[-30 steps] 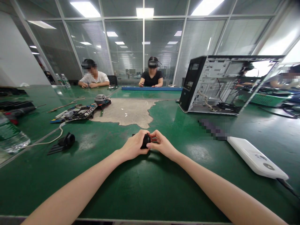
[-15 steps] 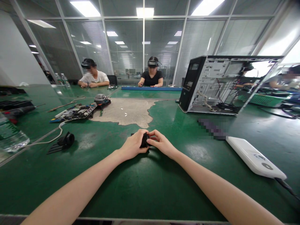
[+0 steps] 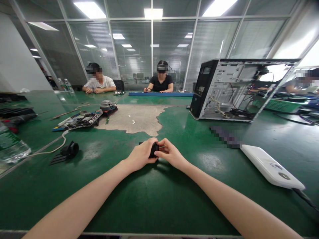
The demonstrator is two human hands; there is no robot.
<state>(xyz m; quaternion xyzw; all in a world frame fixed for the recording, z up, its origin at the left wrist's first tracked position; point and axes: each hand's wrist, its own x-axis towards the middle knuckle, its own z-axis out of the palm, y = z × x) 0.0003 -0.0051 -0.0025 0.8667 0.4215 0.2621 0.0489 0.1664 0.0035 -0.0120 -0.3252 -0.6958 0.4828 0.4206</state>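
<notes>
A small black part (image 3: 154,150) is between my two hands over the green table (image 3: 159,199), near the middle of the view. My left hand (image 3: 141,155) is wrapped round it from the left, thumb on top. From the right, my right hand (image 3: 169,152) pinches its right side with thumb and fingers. Much of the part is hidden by my hands, and its exact shape cannot be made out. To the left lies another black piece (image 3: 69,150) with a round end and flat prongs.
A computer case (image 3: 206,89) stands open at the right, behind a white power bank (image 3: 272,166). Circuit boards (image 3: 79,120), a white cable (image 3: 56,150) and a water bottle (image 3: 12,142) lie left. Two people (image 3: 99,83) (image 3: 161,81) sit across the table.
The thumb and fingers of my right hand have shifted slightly on the black part. My left hand keeps nearly the same place.
</notes>
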